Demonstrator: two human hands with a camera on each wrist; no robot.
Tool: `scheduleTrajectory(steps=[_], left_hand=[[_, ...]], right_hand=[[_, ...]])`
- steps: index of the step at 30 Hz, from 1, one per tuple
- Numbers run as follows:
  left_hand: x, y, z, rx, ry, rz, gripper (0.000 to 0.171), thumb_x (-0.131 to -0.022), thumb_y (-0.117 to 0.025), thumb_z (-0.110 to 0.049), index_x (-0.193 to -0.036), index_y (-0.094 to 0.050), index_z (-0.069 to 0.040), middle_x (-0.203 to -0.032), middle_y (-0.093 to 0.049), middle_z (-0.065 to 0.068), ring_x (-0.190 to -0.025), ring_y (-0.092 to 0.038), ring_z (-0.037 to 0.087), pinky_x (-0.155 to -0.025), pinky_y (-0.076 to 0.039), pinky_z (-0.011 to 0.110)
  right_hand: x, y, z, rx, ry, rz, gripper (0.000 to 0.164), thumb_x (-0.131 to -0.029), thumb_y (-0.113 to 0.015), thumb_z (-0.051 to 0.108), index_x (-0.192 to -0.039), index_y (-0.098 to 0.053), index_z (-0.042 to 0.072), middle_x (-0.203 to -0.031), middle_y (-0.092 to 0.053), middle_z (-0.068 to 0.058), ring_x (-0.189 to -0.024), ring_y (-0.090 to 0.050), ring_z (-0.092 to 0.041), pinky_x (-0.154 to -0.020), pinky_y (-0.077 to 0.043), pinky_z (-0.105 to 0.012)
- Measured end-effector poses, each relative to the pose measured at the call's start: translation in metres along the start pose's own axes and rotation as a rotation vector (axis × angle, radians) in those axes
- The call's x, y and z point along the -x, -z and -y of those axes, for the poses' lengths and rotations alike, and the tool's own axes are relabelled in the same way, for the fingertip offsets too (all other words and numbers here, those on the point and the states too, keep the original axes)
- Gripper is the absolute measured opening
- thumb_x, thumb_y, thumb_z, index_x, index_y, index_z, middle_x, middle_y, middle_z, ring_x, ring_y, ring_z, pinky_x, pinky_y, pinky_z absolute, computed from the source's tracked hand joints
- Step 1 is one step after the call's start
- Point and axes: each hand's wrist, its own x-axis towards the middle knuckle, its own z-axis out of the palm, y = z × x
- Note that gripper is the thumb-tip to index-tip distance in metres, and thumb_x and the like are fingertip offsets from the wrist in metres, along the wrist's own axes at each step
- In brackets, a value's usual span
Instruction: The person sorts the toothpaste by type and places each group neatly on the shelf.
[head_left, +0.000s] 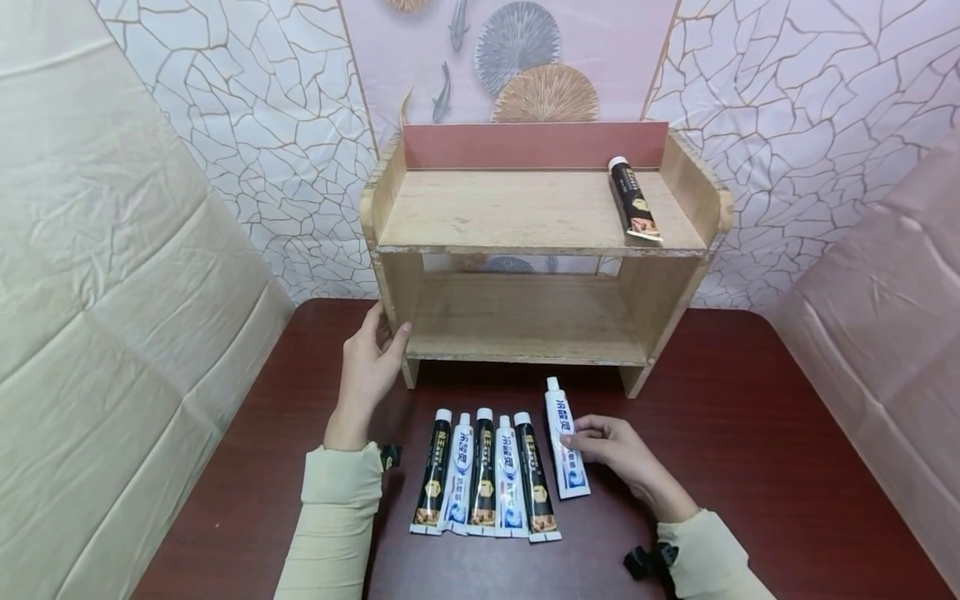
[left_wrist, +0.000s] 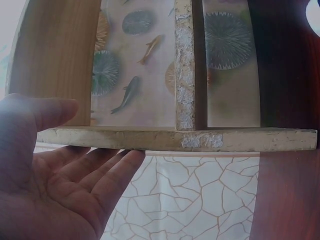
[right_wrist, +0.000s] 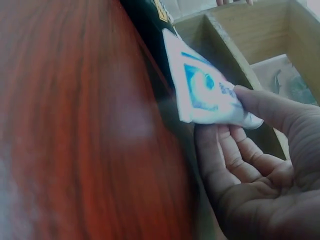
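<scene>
My right hand (head_left: 615,450) pinches a white toothpaste tube (head_left: 558,417) with blue print between thumb and fingers. Its cap points toward the shelf, and in the right wrist view the flat crimped end (right_wrist: 180,95) faces the camera. On the left, my left hand (head_left: 369,362) holds the side panel of a small two-tier wooden shelf (head_left: 525,350), thumb at the inner side and fingers (left_wrist: 115,175) along the outer face. Beside the held tube, several toothpaste tubes lie in a row, black ones (head_left: 484,475) alternating with white ones (head_left: 510,479).
One black toothpaste tube (head_left: 633,198) lies on the shelf's upper board at the right, cap toward the back. The shelf stands on a dark red table (head_left: 772,433). Patterned cloth (head_left: 247,108) hangs behind it, and pale padded panels (head_left: 877,275) rise at both sides.
</scene>
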Motion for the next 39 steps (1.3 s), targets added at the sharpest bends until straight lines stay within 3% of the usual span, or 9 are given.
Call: scheduleTrajectory(steps=[13, 20, 39], left_hand=[[0.001, 0.000, -0.001, 0.002, 0.002, -0.001, 0.050, -0.098, -0.067, -0.020, -0.144, -0.052, -0.008, -0.131, -0.063, 0.018, -0.121, -0.062, 0.029, -0.099, -0.055, 0.039], [0.001, 0.000, 0.000, -0.010, 0.000, 0.000, 0.051, -0.098, -0.067, -0.019, -0.145, -0.051, -0.008, -0.131, -0.063, 0.018, -0.121, -0.062, 0.029, -0.098, -0.055, 0.036], [0.001, 0.000, 0.000, -0.002, 0.001, 0.001, 0.050, -0.098, -0.067, -0.019, -0.144, -0.052, -0.008, -0.130, -0.064, 0.017, -0.120, -0.063, 0.029, -0.098, -0.055, 0.039]], right_hand=[[0.001, -0.002, 0.003, -0.061, 0.018, -0.001, 0.038, -0.089, -0.078, 0.021, -0.109, -0.062, -0.007, -0.090, -0.072, -0.010, -0.081, -0.067, -0.017, -0.073, -0.059, -0.029], [0.001, -0.004, 0.002, -0.129, 0.026, 0.024, 0.039, -0.090, -0.076, 0.015, -0.114, -0.060, -0.012, -0.096, -0.072, -0.011, -0.086, -0.070, -0.017, -0.078, -0.061, -0.030], [0.003, -0.005, 0.011, -0.198, 0.049, -0.022, 0.037, -0.090, -0.076, 0.009, -0.115, -0.060, -0.013, -0.097, -0.071, -0.009, -0.086, -0.069, -0.016, -0.079, -0.061, -0.029]])
